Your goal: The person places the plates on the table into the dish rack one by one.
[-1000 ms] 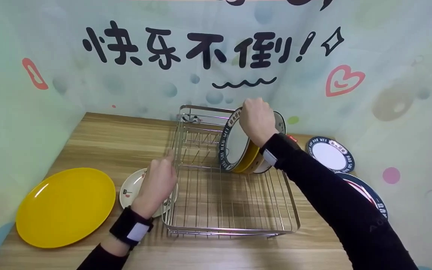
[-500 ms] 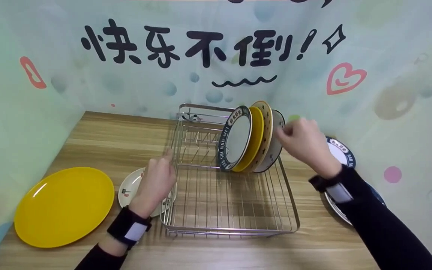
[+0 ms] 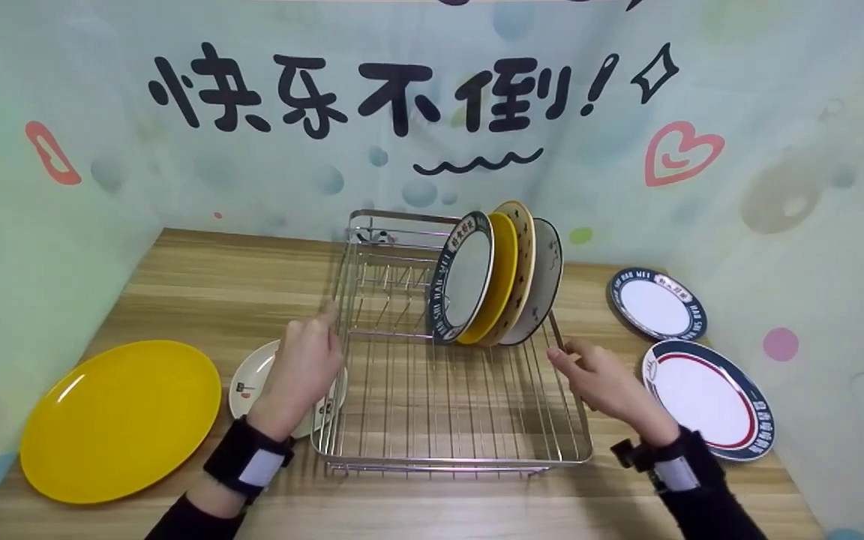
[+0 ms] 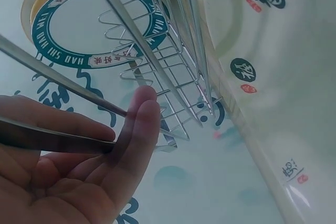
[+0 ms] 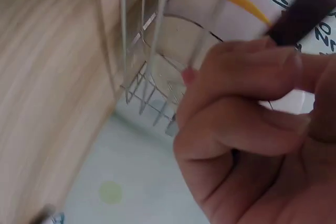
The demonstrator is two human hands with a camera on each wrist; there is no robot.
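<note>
Head view: left hand [image 3: 303, 369] and right hand [image 3: 601, 379] each grip a side rim of the wire rack [image 3: 447, 405] on the bench [image 3: 214, 277]; four plates [image 3: 496, 274] stand upright beyond the right hand.

Left wrist: fingers [image 4: 137, 129] curl round a rail.

Right wrist: fingers [image 5: 247, 77] wrap the rim.

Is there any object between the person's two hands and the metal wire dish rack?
Nothing visible. The left hand already grips the left rim of the silver wire dish rack, and the right hand touches its right rim.
</note>
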